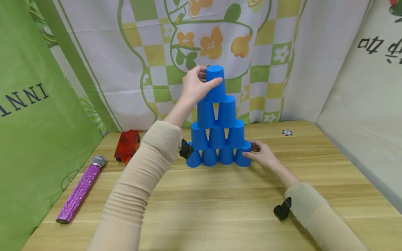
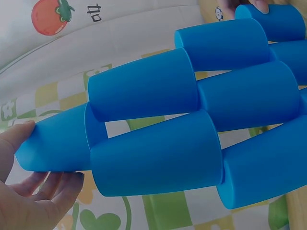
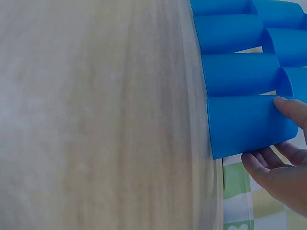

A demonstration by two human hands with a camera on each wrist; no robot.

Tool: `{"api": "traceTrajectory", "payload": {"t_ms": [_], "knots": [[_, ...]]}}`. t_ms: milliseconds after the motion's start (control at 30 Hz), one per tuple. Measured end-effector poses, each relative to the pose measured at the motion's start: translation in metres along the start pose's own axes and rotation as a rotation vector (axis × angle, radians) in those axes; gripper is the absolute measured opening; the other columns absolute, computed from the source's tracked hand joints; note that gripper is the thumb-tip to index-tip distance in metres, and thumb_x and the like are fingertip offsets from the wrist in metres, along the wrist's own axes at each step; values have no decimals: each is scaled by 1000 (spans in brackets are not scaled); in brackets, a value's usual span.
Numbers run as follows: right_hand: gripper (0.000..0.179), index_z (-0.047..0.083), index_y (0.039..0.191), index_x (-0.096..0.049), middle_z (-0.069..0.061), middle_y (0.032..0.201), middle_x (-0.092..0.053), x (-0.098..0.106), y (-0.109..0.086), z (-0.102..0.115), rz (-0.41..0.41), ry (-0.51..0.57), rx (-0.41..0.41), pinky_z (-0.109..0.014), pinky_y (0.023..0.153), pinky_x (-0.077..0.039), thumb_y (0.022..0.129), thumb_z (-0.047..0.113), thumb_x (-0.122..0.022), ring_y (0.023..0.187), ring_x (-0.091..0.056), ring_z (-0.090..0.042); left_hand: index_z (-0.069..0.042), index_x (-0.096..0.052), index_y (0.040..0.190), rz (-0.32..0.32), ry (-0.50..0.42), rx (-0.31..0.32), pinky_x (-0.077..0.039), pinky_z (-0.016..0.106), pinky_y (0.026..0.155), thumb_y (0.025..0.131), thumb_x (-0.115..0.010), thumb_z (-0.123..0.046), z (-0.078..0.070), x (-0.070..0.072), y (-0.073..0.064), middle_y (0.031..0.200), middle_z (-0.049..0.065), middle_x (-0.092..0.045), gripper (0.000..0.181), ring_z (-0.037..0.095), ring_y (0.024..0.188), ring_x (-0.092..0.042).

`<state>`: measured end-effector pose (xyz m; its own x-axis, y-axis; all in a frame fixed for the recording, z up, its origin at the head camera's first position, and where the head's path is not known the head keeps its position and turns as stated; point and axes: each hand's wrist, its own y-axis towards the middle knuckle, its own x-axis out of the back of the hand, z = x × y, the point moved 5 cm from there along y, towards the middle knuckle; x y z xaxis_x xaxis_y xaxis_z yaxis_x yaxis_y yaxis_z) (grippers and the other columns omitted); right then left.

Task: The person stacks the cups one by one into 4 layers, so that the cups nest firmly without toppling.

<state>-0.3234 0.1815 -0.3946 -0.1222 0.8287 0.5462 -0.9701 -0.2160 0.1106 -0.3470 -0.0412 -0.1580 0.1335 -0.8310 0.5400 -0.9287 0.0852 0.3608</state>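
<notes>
Blue plastic cups stand upside down in a four-tier pyramid, narrowing to a single top cup [image 1: 216, 89]. My left hand [image 1: 195, 84] holds that top cup, thumb on its near side and fingers around the other; its rim meets the two cups below. In the left wrist view the same top cup [image 2: 60, 139] lies between thumb and fingers of the left hand [image 2: 38, 199]. My right hand [image 1: 265, 155] holds the bottom row's right-end cup [image 1: 242, 158]. In the right wrist view, thumb and fingers of the right hand [image 3: 288, 167] span this end cup [image 3: 247, 125].
The pyramid stands toward the back of a wooden table [image 1: 220, 209], before a patterned curtain [image 1: 157, 69]. At left lie a purple glitter microphone [image 1: 80, 191] and a red object [image 1: 126, 144] with dark wheel-like parts. A small round chip [image 1: 287, 132] lies back right.
</notes>
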Motion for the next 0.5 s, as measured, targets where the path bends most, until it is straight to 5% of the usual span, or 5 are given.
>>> {"api": "traceTrajectory", "payload": {"t_ms": [500], "knots": [[59,-9,134,-41,-32,131,-48,1,-1,4,7,-8,-11,-54,98,-45,90,23,-63,121,-48,-46,-13,-46,135,11,-17,2,-49,35,96,85,-63,-50,10,-2,-2,132,6,-55,65,18,120,-53]]}}
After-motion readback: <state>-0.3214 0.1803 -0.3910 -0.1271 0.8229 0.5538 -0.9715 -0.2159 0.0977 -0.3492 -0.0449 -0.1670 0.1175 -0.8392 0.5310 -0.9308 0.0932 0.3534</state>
